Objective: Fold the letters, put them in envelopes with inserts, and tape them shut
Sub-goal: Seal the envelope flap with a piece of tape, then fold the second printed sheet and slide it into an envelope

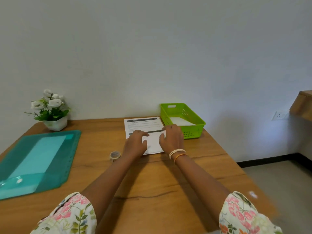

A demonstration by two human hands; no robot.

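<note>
On the wooden tabletop (152,179), seen from the head camera, a printed letter (143,124) lies near the far edge with its near part folded up over itself, blank side showing. The left hand (135,144) and right hand (172,137) both rest on that folded flap, fingers spread and pressing flat. A small tape roll (115,155) sits just left of the left wrist. A green basket (194,127) beside the letter holds white paper, possibly envelopes. A teal tray (55,166) lies left, near a potted white flower (50,110).
</note>
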